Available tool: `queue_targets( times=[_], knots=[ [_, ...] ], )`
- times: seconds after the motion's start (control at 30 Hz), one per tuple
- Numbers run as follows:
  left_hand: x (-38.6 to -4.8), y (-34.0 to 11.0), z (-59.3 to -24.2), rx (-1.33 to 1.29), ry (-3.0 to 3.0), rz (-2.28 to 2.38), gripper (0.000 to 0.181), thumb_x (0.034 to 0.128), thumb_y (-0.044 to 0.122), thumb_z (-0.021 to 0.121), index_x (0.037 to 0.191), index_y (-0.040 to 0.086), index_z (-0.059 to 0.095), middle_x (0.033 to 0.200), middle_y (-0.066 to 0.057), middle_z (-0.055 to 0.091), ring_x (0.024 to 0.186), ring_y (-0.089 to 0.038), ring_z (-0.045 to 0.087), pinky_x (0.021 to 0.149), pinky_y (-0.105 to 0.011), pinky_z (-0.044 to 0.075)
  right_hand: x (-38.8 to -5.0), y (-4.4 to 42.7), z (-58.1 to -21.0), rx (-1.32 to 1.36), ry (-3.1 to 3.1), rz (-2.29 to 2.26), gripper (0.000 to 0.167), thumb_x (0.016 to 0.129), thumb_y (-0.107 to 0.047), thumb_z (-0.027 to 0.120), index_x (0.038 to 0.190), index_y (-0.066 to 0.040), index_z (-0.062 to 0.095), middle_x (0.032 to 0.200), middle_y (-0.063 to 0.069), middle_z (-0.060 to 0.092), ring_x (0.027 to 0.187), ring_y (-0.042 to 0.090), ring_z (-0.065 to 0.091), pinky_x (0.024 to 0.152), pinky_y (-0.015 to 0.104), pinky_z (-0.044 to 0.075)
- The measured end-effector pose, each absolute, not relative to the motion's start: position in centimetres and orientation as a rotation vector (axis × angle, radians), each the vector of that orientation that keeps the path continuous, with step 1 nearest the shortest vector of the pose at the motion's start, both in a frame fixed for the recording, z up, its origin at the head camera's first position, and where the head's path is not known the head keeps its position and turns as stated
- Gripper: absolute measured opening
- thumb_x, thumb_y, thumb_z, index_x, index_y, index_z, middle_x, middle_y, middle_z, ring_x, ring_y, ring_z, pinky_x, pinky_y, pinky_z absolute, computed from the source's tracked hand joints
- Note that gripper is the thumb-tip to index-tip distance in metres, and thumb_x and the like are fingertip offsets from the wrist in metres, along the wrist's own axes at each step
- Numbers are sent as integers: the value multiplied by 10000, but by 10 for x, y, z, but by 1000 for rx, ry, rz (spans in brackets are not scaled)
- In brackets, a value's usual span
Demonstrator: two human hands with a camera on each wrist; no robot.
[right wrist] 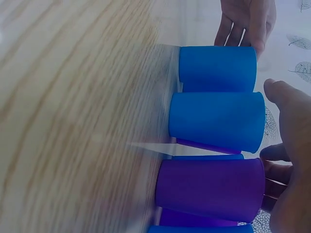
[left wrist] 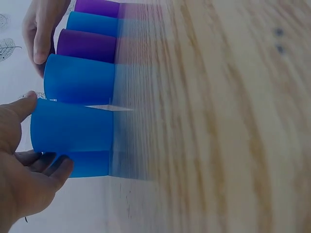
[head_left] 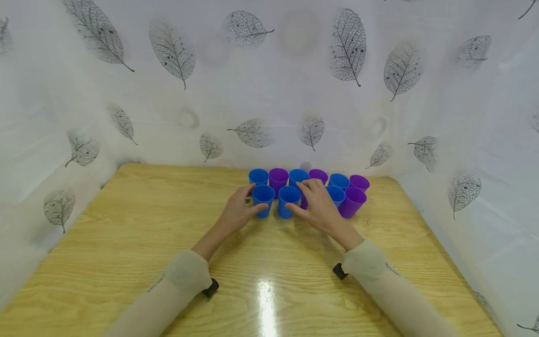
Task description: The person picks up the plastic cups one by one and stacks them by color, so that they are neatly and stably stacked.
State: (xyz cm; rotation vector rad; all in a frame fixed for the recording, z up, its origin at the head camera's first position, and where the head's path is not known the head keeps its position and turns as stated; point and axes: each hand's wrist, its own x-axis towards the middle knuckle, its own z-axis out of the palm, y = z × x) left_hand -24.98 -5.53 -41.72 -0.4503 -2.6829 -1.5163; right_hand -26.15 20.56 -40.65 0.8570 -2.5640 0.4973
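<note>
Two rows of blue and purple plastic cups stand upright along the back of the table. At the left end of the front row, my left hand (head_left: 237, 209) holds a blue cup (head_left: 263, 201), the thumb at its rim and the fingers along its outer side (left wrist: 73, 126). My right hand (head_left: 318, 206) is round the rim of the neighbouring blue cup (head_left: 288, 202), thumb on the near side and index finger on the right. A narrow gap separates these two cups. In the right wrist view, a purple cup (right wrist: 209, 189) stands beside the right fingers, which partly hide behind it.
Right of my hand are a front blue cup (head_left: 336, 194) and an end purple cup (head_left: 353, 202). Blue and purple cups alternate behind, from a blue cup (head_left: 258, 176) to a purple cup (head_left: 360, 182). A leaf-patterned white sheet (head_left: 269, 84) borders the wooden table (head_left: 168, 224).
</note>
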Motion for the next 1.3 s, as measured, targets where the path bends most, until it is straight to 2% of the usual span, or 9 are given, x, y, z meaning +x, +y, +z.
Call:
queue_targets(
  times=[0.27, 0.63, 0.73, 0.97, 1.17, 1.3],
  knots=[
    [-252, -53, -419, -413, -2685, -1525, 763, 963, 265, 765, 1543, -53, 384, 1519, -243, 481, 1364, -377, 512, 1107, -478, 467, -263, 203, -408, 833, -2562, 433, 697, 886, -462, 799, 1271, 102, 662, 1239, 241, 598, 1184, 387, 498, 1039, 526, 471],
    [-255, -51, -419, -393, -2692, -1500, 747, 957, 292, 770, 1527, -44, 421, 1532, -246, 471, 1414, -392, 459, 1152, -521, 403, -264, 198, -408, 838, -2540, 420, 642, 881, -437, 813, 1219, 94, 687, 1230, 243, 615, 1174, 404, 508, 1048, 547, 443],
    [-255, -51, -420, -400, -2701, -1496, 736, 956, 301, 772, 1517, -38, 438, 1523, -237, 485, 1408, -384, 468, 1150, -517, 408, -264, 197, -407, 838, -2545, 420, 634, 881, -446, 811, 1195, 93, 693, 1235, 241, 615, 1181, 403, 504, 1054, 549, 440],
    [-253, -54, -418, -413, -2737, -1501, 712, 933, 293, 795, 1473, -43, 476, 1462, -233, 537, 1281, -380, 580, 1064, -478, 506, -260, 193, -405, 836, -2549, 410, 630, 853, -478, 829, 1137, 71, 710, 1226, 216, 618, 1159, 367, 479, 1029, 519, 453],
    [-248, -61, -418, -426, -2744, -1522, 693, 913, 270, 799, 1449, -45, 491, 1426, -227, 563, 1260, -377, 591, 1052, -484, 514, -257, 186, -405, 867, -2527, 382, 599, 834, -487, 843, 1071, 50, 721, 1153, 175, 622, 1102, 337, 483, 976, 478, 466],
    [-241, -69, -417, -442, -2739, -1547, 679, 916, 266, 794, 1442, -39, 493, 1410, -220, 575, 1258, -373, 594, 1053, -486, 513, -254, 181, -405, 889, -2514, 405, 606, 820, -475, 856, 1066, 61, 715, 1141, 180, 631, 1107, 343, 497, 990, 475, 473]
  ],
)
